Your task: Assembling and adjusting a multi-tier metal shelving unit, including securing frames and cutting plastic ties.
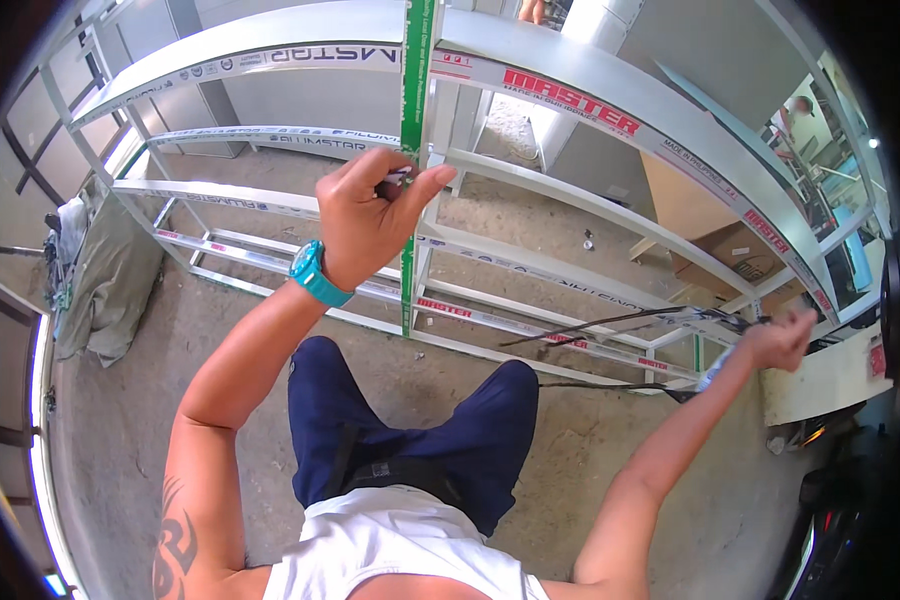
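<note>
A white metal frame rack with long rails stands before me. Green film with printing covers its middle upright. My left hand, with a teal watch at its wrist, is raised in front of that upright. Its fingers are curled in, with a small pale and dark bit showing between them, too small to name. Far to the right, my right hand is held out near the rack's right end, slightly blurred, fingers curled; what they hold, if anything, is hidden. Thin dark strips hang beside its wrist.
A grey-green cloth drapes at the left. Behind the rack's right half stands a brown cardboard box. A pale board is at the right edge, with dark items below. Another person shows at the far right.
</note>
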Available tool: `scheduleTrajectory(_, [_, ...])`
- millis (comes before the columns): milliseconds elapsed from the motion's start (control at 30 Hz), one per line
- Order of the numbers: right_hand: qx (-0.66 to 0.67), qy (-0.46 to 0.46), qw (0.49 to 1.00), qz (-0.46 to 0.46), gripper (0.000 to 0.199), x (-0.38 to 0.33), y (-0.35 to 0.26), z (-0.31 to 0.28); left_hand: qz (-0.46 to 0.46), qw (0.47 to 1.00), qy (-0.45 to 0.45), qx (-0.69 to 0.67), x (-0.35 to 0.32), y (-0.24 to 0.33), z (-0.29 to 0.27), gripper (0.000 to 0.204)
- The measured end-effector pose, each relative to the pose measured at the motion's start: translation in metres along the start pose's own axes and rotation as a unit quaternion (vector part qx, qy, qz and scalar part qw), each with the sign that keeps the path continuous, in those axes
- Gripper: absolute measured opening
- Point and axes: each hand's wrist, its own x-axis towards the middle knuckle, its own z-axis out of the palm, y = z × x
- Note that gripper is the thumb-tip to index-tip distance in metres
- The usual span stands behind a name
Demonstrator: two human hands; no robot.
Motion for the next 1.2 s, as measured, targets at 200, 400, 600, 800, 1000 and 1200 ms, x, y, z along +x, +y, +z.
scheduleTrajectory(200, [0.241,-0.476,0.826,0.180,0.056,-0.106,-0.131,-0.005,-0.078,0.942,-0.021,-0.326,0.051,0.090,0.050,0.029])
scheduleTrajectory(400, [0.296,-0.569,0.741,0.200,0.026,-0.192,-0.173,0.000,-0.020,0.879,-0.247,-0.407,0.065,0.153,0.083,0.018])
scheduleTrajectory(600, [0.312,-0.465,0.758,0.334,0.013,-0.181,-0.118,0.020,-0.069,0.951,-0.244,-0.175,0.022,0.060,0.046,0.059])
scheduleTrajectory(800, [0.331,-0.376,0.813,0.298,0.013,-0.199,-0.100,0.028,-0.062,0.926,-0.366,-0.070,-0.085,0.038,0.056,0.121])
scheduleTrajectory(1000, [0.536,-0.459,0.651,0.279,0.033,-0.220,-0.163,0.032,-0.261,0.805,-0.408,-0.343,-0.112,0.062,0.065,0.096])
scheduleTrajectory(1200, [0.557,-0.424,0.672,0.242,0.047,-0.222,-0.156,0.033,-0.416,0.572,-0.355,-0.611,-0.101,0.079,0.052,0.057])
